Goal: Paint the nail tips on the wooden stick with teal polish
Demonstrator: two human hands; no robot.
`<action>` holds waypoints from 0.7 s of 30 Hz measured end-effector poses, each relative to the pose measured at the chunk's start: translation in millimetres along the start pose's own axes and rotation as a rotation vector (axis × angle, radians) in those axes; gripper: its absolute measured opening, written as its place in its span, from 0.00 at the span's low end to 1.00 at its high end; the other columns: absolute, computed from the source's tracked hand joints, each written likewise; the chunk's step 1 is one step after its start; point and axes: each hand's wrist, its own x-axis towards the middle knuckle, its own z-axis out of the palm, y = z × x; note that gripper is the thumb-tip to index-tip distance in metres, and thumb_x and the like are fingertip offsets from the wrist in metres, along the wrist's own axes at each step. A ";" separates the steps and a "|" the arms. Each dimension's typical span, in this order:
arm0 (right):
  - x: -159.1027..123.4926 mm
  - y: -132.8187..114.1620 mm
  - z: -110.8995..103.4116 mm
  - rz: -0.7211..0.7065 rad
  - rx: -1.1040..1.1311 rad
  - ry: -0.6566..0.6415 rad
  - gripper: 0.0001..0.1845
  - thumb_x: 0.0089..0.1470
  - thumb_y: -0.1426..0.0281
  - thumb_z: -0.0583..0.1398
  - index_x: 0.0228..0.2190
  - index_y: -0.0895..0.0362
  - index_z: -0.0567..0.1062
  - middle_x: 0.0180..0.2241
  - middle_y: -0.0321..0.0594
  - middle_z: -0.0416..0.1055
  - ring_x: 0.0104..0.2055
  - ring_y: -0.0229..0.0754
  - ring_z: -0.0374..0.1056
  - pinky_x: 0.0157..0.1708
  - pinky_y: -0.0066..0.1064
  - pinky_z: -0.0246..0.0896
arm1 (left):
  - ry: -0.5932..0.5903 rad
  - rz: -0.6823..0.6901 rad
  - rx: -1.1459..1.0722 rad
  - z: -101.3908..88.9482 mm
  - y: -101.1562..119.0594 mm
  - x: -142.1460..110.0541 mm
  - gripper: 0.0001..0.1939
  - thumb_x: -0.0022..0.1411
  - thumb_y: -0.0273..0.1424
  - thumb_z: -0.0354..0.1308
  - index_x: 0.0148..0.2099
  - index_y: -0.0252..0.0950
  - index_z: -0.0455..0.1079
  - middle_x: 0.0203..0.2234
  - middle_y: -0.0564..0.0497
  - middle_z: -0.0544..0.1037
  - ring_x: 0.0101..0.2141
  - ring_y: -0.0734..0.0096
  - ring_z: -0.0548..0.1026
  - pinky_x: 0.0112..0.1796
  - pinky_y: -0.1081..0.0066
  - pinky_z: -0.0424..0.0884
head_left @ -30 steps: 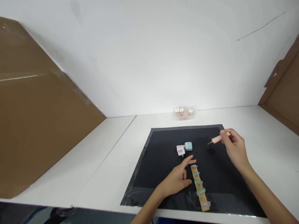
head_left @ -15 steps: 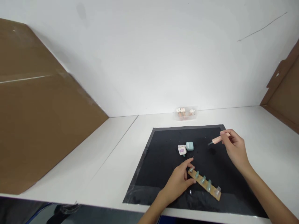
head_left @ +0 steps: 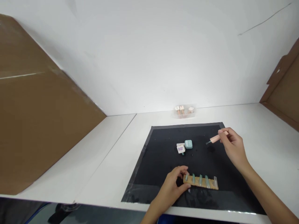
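Note:
My left hand [head_left: 171,186] pinches the left end of a flat wooden strip [head_left: 212,183] between thumb and fingers. Several false nail tips [head_left: 200,179] stand across the strip, some tinted green; the rightmost is clear. Raised over the right part of the mat, my right hand [head_left: 235,152] grips the pink handle of a nail polish brush [head_left: 215,138], its dark green bristle end pointing left and down, apart from the strip. Between the hands and farther back are a teal square bottle [head_left: 188,144] and a small white block with a purple print [head_left: 180,149].
A black mat [head_left: 161,168] lies on the white table [head_left: 98,168]. Behind it, a clear tray [head_left: 187,115] contains several white-topped, pink-handled pieces. Brown cardboard panels [head_left: 46,124] flank the table, with a white wall at the back.
My left hand has turned the wooden strip from a slant to nearly level, its right end swinging up and away from me. The brush stays almost where it was.

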 end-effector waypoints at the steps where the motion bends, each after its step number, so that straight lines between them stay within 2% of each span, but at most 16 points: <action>1: -0.1 0.1 0.2 0.002 0.003 -0.003 0.16 0.52 0.56 0.58 0.22 0.54 0.68 0.18 0.36 0.71 0.18 0.36 0.54 0.19 0.29 0.51 | -0.003 0.000 -0.070 1.3 -1.0 1.1 0.22 0.47 0.26 0.61 0.47 0.38 0.67 0.35 0.50 0.75 0.36 0.69 0.71 0.43 0.66 0.68; 7: 0.5 1.6 1.6 -0.013 0.029 -0.038 0.14 0.53 0.58 0.58 0.23 0.54 0.69 0.17 0.33 0.65 0.19 0.37 0.56 0.19 0.29 0.53 | 0.024 -0.056 -0.559 8.8 2.7 12.8 0.27 0.39 0.31 0.70 0.43 0.36 0.67 0.31 0.52 0.73 0.33 0.72 0.72 0.36 0.71 0.70; 10: -0.8 2.1 3.5 -0.037 0.037 -0.112 0.15 0.52 0.56 0.58 0.23 0.54 0.70 0.17 0.32 0.64 0.20 0.37 0.58 0.20 0.28 0.55 | 0.002 -0.122 -0.698 11.3 10.6 19.6 0.24 0.36 0.35 0.72 0.36 0.34 0.70 0.29 0.52 0.74 0.31 0.74 0.72 0.36 0.72 0.69; 16: -10.1 -4.2 8.9 -0.074 0.059 -0.354 0.18 0.54 0.53 0.57 0.24 0.54 0.69 0.17 0.34 0.71 0.21 0.39 0.65 0.23 0.30 0.60 | -0.044 -0.095 -0.703 14.3 17.4 26.1 0.20 0.42 0.42 0.69 0.32 0.33 0.72 0.25 0.54 0.70 0.24 0.80 0.66 0.28 0.75 0.67; 19: -13.6 -7.6 9.9 -0.069 0.115 -0.491 0.17 0.57 0.55 0.55 0.25 0.53 0.67 0.19 0.35 0.75 0.22 0.40 0.70 0.26 0.31 0.62 | -0.041 -0.044 -0.682 13.7 16.8 26.9 0.18 0.45 0.43 0.67 0.30 0.33 0.71 0.28 0.53 0.68 0.23 0.81 0.65 0.27 0.75 0.68; 21: -15.1 -7.8 10.2 -0.061 0.146 -0.539 0.16 0.59 0.55 0.54 0.26 0.53 0.67 0.20 0.35 0.77 0.23 0.41 0.71 0.27 0.31 0.62 | -0.040 -0.020 -0.666 13.4 15.7 27.6 0.18 0.47 0.44 0.66 0.30 0.32 0.71 0.30 0.53 0.67 0.23 0.81 0.65 0.27 0.74 0.69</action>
